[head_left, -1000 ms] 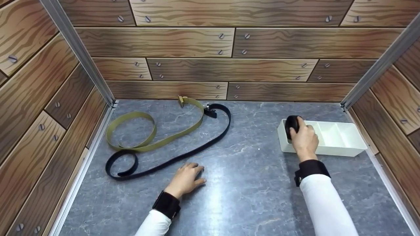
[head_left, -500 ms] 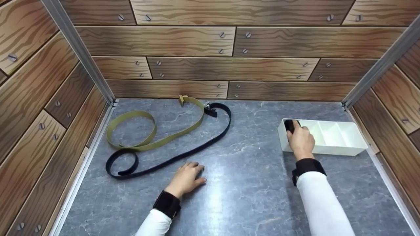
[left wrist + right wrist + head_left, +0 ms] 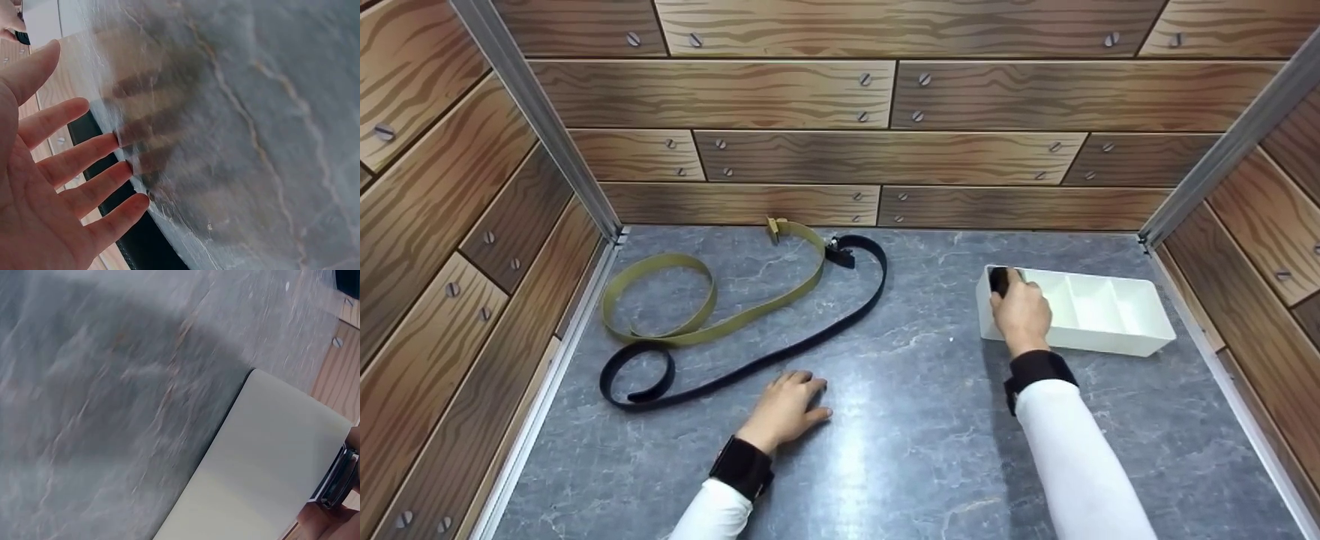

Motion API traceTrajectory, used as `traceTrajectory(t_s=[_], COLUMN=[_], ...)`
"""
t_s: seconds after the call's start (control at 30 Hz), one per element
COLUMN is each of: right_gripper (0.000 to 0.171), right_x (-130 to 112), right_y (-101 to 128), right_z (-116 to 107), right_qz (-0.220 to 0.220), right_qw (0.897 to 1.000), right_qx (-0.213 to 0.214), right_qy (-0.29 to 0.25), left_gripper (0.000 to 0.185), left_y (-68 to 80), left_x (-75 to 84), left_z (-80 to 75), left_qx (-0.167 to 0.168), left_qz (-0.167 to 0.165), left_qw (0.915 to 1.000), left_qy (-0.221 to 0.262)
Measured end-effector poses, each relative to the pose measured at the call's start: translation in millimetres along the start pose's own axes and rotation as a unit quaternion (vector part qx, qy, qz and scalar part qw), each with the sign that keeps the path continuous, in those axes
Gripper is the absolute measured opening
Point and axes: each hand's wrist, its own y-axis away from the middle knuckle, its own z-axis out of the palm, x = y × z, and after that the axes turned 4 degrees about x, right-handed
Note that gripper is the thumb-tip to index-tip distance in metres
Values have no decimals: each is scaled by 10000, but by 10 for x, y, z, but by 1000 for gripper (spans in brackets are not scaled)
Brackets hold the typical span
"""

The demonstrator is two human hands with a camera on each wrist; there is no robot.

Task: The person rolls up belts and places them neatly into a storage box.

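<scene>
At the left end of a white divided tray, my right hand grips a coiled black belt that sits down in the end compartment. A shiny metal edge of this coiled belt shows between the fingers in the right wrist view, above the tray's wall. My left hand rests on the grey marbled table with its fingers spread and holds nothing. Beyond it lies a long black belt, one end curled. An olive belt with a yellowish buckle loops behind that.
The tray's other compartments, to the right of my hand, hold nothing visible. Wood-patterned panels wall the table at the back and both sides. Metal posts stand at the rear corners.
My right hand has lowered the coiled black belt into the tray's left compartment. Hand, belt and tray have then slid a little left. The left hand stays where it was.
</scene>
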Motion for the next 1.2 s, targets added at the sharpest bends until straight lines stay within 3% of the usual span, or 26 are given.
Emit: traceTrajectory(t_s=[0.2, 0.47, 0.57, 0.63, 0.77, 0.83, 0.9, 1.03, 1.2], right_gripper=[53, 55, 61, 66, 63, 56, 52, 54, 58], right_x=[-171, -212, -220, -246, -342, -416, -500, -692, -859], right_y=[-60, -103, -82, -48, 73, 162, 272, 543, 852], right_z=[105, 89, 44, 24, 47, 78, 117, 203, 321], right_qz=[-37, -102, -84, -59, -308, -749, -1363, -2404, -2892], right_qw=[9999, 9988, 9975, 9975, 9994, 9953, 9875, 9702, 9478], right_qx=[-160, -474, -691, -698, 122, 594, 771, 99, -1248], right_qy=[-13, 12, 79, 121, -8, -137, -169, -281, -495], left_gripper=[51, 48, 43, 40, 39, 41, 42, 37, 20], left_y=[1, -12, -28, -46, -84, -93, -93, -91, -88], left_x=[6, 1, -24, -48, -101, -129, -165, -254, -359], left_z=[-6, -27, -48, -72, -133, -168, -195, -215, -188], left_qx=[-11, 57, 435, 911, 1819, 2033, 2055, 1835, 1520], left_qz=[-7, -1, 34, 36, -308, -663, -1058, -1605, -1736], left_qw=[10000, 10000, 9990, 9958, 9824, 9758, 9710, 9665, 9687], left_qy=[-39, -22, 22, -9, -296, -466, -612, -804, -916])
